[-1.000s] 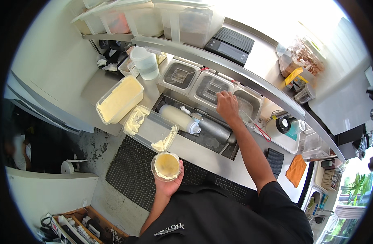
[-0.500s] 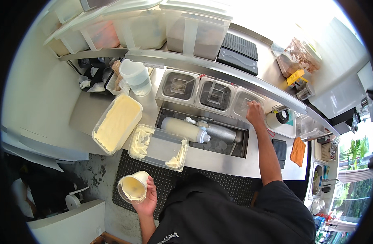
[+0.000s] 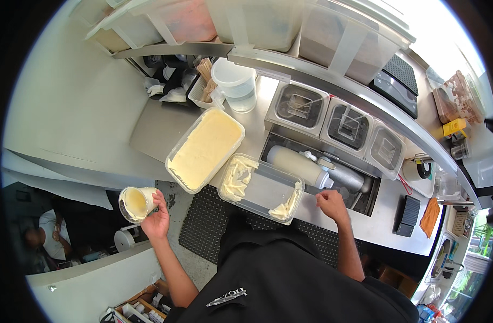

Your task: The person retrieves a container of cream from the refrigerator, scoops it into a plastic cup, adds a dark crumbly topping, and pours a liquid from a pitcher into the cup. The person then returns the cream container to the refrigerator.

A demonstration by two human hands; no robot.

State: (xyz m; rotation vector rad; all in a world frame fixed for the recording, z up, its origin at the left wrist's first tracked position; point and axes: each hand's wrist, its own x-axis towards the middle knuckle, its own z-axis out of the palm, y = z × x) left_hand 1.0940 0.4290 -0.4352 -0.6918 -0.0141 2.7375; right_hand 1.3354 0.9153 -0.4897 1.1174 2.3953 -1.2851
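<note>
Out to the left, over the floor, my left hand (image 3: 157, 216) is wrapped round a clear plastic cup (image 3: 137, 204) whose inside is coated with a pale yellow cream. The cup is tilted, its mouth facing left and up. At the counter's front edge, my right hand (image 3: 332, 206) is closed, fingers curled in; whatever it may hold is hidden. Just left of it sits a clear rectangular tub (image 3: 263, 192) with cream clumped at both ends. Beyond that stands a second tub (image 3: 206, 146), filled with smooth pale yellow cream.
Three lidded steel pans (image 3: 346, 125) line the counter's back. Before them, a sunken well (image 3: 343, 192) holds a capped bottle (image 3: 293, 163) and a metal canister (image 3: 347, 176). A lidded white bucket (image 3: 236, 86) stands behind the full tub. Far right lie a black scale (image 3: 408, 215) and an orange cloth (image 3: 430, 217).
My right hand has drawn back from the rightmost pan's lid to the counter's front edge. My left hand has carried the cup further left. The head view has shifted left.
</note>
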